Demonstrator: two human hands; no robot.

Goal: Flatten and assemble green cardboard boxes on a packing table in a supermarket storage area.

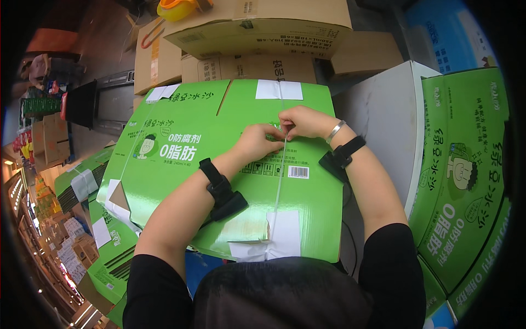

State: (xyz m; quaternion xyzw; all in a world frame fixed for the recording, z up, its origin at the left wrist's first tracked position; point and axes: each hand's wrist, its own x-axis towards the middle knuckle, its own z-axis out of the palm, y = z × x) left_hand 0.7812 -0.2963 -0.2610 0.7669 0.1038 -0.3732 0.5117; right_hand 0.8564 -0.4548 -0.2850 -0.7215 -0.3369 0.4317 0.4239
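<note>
In front of me lies a bundle of flattened green cardboard cartons [246, 98], printed with writing and a cartoon figure. A thin white tie [280, 189] runs lengthwise over its right side. My left hand [259, 142] and my right hand [305, 122] meet at this tie and pinch it between fingertips; whether there is a knot is hidden by the fingers. White sheets [267, 89] are tucked under the tie at the far edge, and a creased white sheet [285, 230] sits under it at the near edge. A second thin tie [137, 131] crosses the bundle's left side.
Brown cardboard boxes [263, 41] stand beyond the bundle, with a yellow object [174, 10] on top. To the right are a white panel [370, 119] and green cartons [460, 164]. Tied flattened cartons [84, 181], a black cart [113, 98] and a distant person [39, 72] are at left.
</note>
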